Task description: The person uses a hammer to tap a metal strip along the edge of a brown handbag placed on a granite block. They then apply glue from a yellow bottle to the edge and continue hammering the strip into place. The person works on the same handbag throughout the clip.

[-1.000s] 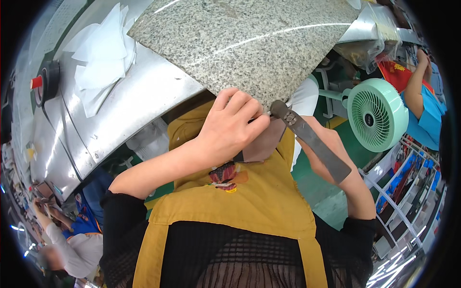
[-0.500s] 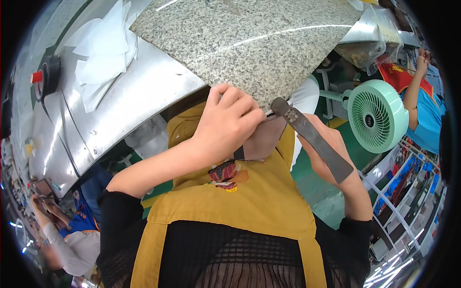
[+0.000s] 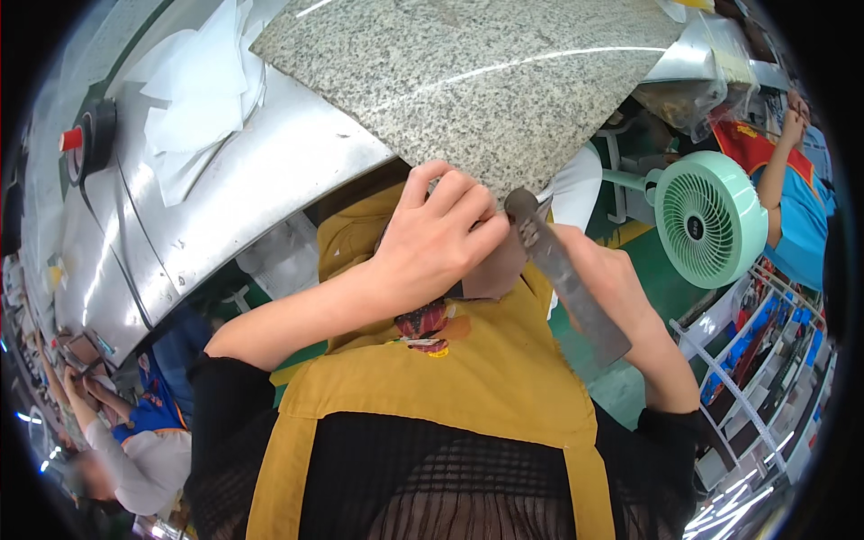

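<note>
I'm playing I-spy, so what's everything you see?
stone slab: one, speckled grey, top middle
table: one, silver, left
sheets: several, white, on table
round object: one, black and red, far left
brownish piece: one, brown, centre
dark tool: one, dark grey, centre
fan: one, mint green, right
plastic bag: one, clear, upper right
rack: one, white, lower right
floor: one, green, below
other people: at least two, mostly blue-clothed, sides
apron: one, mustard, lower middle
left grip: one, bare, near brownish piece
right grip: one, bare, holding dark tool

One hammer (image 3: 580, 306), one stone slab (image 3: 468, 90), one fan (image 3: 706, 220), one yellow apron (image 3: 477, 387).
</note>
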